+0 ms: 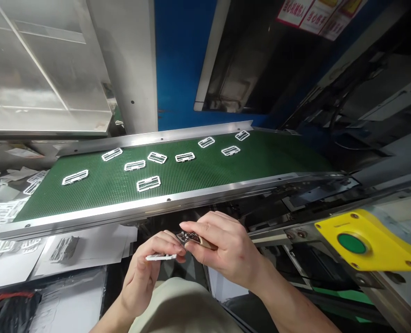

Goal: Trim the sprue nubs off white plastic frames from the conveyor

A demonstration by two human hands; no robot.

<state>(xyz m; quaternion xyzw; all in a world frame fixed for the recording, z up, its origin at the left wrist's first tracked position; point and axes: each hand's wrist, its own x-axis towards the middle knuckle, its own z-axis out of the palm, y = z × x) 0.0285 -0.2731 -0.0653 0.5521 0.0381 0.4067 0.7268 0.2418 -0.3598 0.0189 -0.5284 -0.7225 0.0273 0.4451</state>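
My left hand [145, 266] is closed on a white plastic frame [161, 257], seen nearly edge-on in front of the conveyor. My right hand [226, 245] grips a pair of cutting pliers [189, 237] with metal jaws and a tan handle [208, 243]. The jaws point left and meet the fingertips of my left hand; whether they touch the white frame is hidden. Beyond both hands, several similar white slotted frames [148, 183] lie spread over the green conveyor belt [97, 194].
White frames pile up [4, 212] past the belt's left end. A small stack of frames [64, 249] rests on white sheets [87, 245] at left. A metal rail [168, 200] edges the belt. On the right stands a yellow box with a green button [351, 243].
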